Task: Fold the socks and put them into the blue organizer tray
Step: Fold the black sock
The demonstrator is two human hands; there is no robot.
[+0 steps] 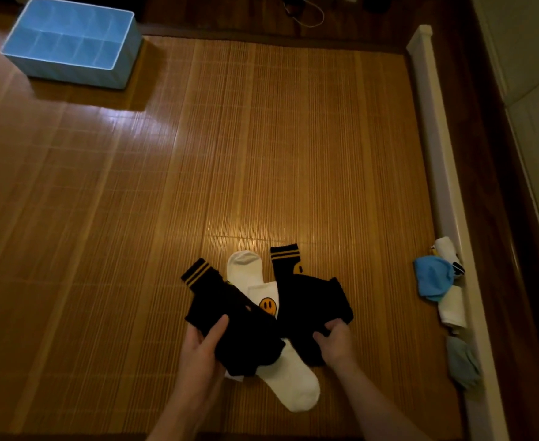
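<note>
Bamboo mat [293, 154] laid out | left grip [204, 342] wrapped round left black sock [211, 300] | right grip [335, 340] curled on right black sock [312, 300] | white socks [297, 386] pinned under both grips | blue organizer tray [71, 70] far ahead-left, judged empty | nothing folded yet; sock pile [433, 278] right of right grip

Two black socks [314, 300] and two white socks [297, 383] are lying together on one mat [262, 154]. Two hands, the left hand [198, 348] and the right hand [335, 342], are each gripping a black one. One blue tray [71, 66] is sitting apart. A heap of socks [433, 278] is lying at the right edge, and their number cannot be told.
</note>
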